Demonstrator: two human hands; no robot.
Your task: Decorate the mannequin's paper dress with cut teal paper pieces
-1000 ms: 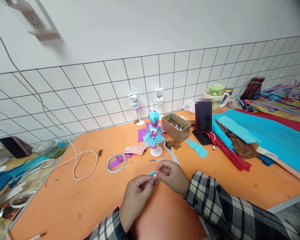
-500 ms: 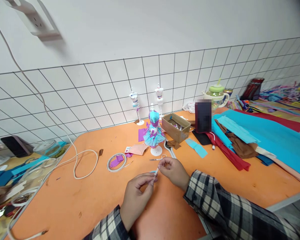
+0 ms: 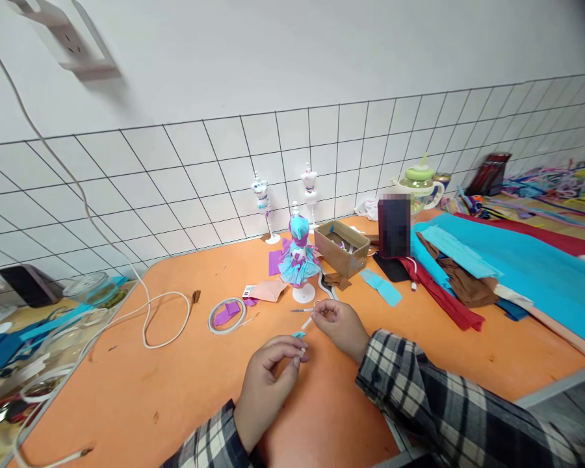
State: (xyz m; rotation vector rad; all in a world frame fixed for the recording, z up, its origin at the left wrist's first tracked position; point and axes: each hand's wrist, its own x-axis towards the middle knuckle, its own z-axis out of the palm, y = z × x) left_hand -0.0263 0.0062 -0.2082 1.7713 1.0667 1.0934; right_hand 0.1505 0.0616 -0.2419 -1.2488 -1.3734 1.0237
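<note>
White tiled wall [image 3: 199,166] stood farthest out, across the whole view beyond my fingers. Orange tabletop [image 3: 185,396] spread beneath both hands and out to either side of them. Large blue sheet [image 3: 531,257] lay well to the right of my fingers, with red and brown pieces around it.

My left hand [image 3: 268,383] was low over the table, thumb and forefinger brought narrowly together on something small. My right hand [image 3: 342,327] was just ahead and to the right of it, its fingertips pinched on a thin strip; the two sets of fingertips were near each other but apart.

Open brown box [image 3: 336,257] sat ahead of my right fingers, scraps inside. Dress form [image 3: 299,257] in blue and purple stood upright straight ahead of my fingertips, on a round white base. Ring of pale tape [image 3: 210,318] lay flat, left of my fingers and a little ahead, a folded purple piece [image 3: 227,314] within its loop. Small scissors [image 3: 301,310] lay just ahead of my right fingertips, the handle partly hidden by them.

The whitish strip [image 3: 307,322] slanted down from my right fingertips toward the left ones. Blue scrap [image 3: 299,334] showed just beyond my left fingertips; contact unclear. Whitish bit [image 3: 302,352] showed at the left pinch, too small to identify.
</note>
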